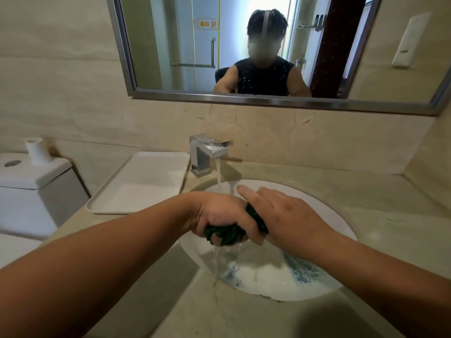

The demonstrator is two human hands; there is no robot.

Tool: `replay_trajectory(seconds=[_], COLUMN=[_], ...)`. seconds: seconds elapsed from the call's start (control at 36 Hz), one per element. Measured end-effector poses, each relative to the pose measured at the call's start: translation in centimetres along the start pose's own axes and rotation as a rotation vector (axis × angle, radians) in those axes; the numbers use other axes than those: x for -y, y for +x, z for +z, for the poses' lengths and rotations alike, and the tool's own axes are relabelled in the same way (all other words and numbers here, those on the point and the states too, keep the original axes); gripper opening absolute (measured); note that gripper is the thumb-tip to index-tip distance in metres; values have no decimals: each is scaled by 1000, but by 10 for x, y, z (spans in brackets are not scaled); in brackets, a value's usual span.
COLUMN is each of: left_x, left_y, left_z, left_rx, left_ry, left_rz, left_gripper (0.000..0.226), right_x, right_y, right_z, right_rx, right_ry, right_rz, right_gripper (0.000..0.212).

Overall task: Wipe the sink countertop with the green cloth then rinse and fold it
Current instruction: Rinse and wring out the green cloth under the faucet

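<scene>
The green cloth (225, 234) is bunched into a wet wad over the white sink basin (329, 215). My left hand (219, 212) grips the wad from above, and water drips from it into the basin. My right hand (285, 213) holds the cloth's right end, its index finger stretched out toward the water stream. The chrome faucet (207, 152) is running, and its stream falls just behind my hands. Bluish-green tinted water pools in the bowl. The beige stone countertop (380, 203) surrounds the sink.
A white tray (144, 184) lies on the counter left of the faucet. A toilet tank (31, 181) with a white paper roll (37, 151) stands at far left. A mirror (170, 45) hangs on the wall above, showing a person.
</scene>
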State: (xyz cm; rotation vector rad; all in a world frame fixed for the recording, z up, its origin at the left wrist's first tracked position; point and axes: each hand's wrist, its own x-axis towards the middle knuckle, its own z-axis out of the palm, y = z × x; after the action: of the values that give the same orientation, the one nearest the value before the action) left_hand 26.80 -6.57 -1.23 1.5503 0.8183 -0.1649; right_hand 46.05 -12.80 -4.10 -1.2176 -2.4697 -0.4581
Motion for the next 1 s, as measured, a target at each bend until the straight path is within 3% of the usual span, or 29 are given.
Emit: replay_trajectory(seconds=[0.08, 0.14, 0.28, 0.39, 0.44, 0.53, 0.58, 0.64, 0.72, 0.78, 0.83, 0.92, 1.0], left_x=[-8, -9, -3, 15, 28, 37, 31, 20, 9, 6, 2, -2, -4], left_y=[6, 11, 19, 25, 26, 28, 27, 25, 22, 16, 9, 4, 1], left_z=[9, 17, 32, 43, 43, 37, 32, 21, -1, -15, -23, -25, -16], left_rx=[-297, -438, -562, -742, -806, -837, -880, -849, -676, -524, -347, -89, 111], left_ry=[360, 652, 1006, 1201, 1319, 1423, 1262, 968, 248, -158, -398, -565, -571], left_rz=[-33, -62, -70, 128, 312, 529, 514, 376, 216, 158, 130, 123, 119], left_gripper=[15, 17, 21, 18, 24, 28, 22, 12, 9, 15, 13, 9, 13], right_x=[-5, -2, 0, -6, -8, -13, -14, -15, -16, -14, -7, -3, -7], right_y=[6, 10, 15, 7, 3, 5, 8, 11, 13, 9, 0, -14, -11], right_z=[5, 8, 5, 0, -2, -7, -13, -19, -25, -22, -18, -5, -2], right_rx=[250, 409, 632, 829, 915, 889, 775, 572, 172, -12, -64, -80, -238], right_ry=[-65, 1, 515, 983, 1150, 1327, 1387, 1433, 1399, 1116, 784, 300, -64], right_rz=[156, 271, 497, 772, 859, 944, 980, 985, 982, 861, 631, 286, 51], right_gripper=[62, 45, 11, 27, 23, 14, 8, 19, 33, 41, 60, 91, 98])
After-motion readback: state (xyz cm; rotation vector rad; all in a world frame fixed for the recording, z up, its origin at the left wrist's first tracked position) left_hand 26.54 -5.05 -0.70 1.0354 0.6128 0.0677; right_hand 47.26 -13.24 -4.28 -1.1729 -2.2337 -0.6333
